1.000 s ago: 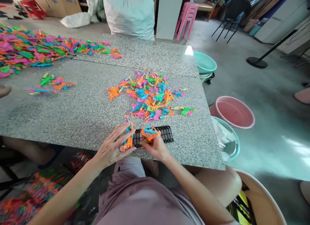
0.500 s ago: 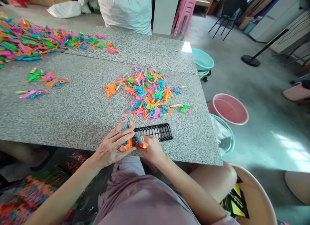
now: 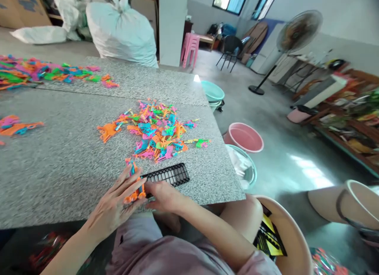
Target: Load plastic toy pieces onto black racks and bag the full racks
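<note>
Black rack (image 3: 174, 174): a plastic grid lying at a slant near the table's near edge; its right part is uncovered, and my hands are at its left end.
Left hand (image 3: 110, 206): my fingers are stretched across the orange-and-blue pieces (image 3: 141, 190), with my thumb at their near end, so I have them held between.
Right hand (image 3: 163, 196): my fingers are bent in at the left end of the rack, close beside those pieces; my fingertips are hidden, so I cannot tell whether I grasp one.
Bright pile (image 3: 160, 130): orange, pink, blue and green plastic pieces heaped just beyond the rack, with an orange piece (image 3: 108, 130) at its left side.
Loose cluster (image 3: 19, 127): orange, pink and blue, well to the left of my hands.
Far heap (image 3: 44, 72): more of the same colours at the far left.
Speckled table (image 3: 74, 164): grey, under all of these.
Floor at right: a pink basin (image 3: 245, 137) beyond the table's right edge, a teal basin (image 3: 212, 91) farther off, and a peach tub (image 3: 299, 235) nearest me.
Far side: a tied white sack (image 3: 121, 36) behind the table, pink stools (image 3: 192, 46) to its right.
</note>
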A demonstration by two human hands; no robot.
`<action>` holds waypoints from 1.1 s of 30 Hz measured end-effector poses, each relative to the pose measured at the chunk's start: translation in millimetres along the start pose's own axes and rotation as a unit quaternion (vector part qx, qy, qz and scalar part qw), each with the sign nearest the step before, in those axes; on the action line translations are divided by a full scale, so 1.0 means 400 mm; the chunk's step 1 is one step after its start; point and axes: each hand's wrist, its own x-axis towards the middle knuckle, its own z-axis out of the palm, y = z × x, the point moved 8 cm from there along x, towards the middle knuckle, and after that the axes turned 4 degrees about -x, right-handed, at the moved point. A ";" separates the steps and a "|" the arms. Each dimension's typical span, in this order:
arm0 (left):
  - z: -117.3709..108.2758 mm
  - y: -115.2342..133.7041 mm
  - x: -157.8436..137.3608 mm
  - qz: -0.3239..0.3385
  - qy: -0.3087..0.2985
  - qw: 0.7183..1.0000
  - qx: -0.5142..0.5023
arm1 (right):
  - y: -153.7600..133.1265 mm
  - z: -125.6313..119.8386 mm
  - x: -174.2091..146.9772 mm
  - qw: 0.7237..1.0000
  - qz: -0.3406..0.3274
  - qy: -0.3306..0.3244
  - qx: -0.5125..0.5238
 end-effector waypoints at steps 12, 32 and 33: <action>0.009 -0.027 -0.019 0.005 0.003 1.000 -0.011 | 0.531 -0.391 -0.079 0.915 0.239 0.030 -0.324; -0.012 -0.038 -0.049 -0.006 -0.027 0.999 -0.040 | 0.568 -0.296 -0.261 0.850 0.427 0.251 0.176; -0.014 -0.039 -0.054 -0.016 -0.027 0.999 -0.045 | 0.553 -0.279 -0.268 0.855 0.408 0.250 0.199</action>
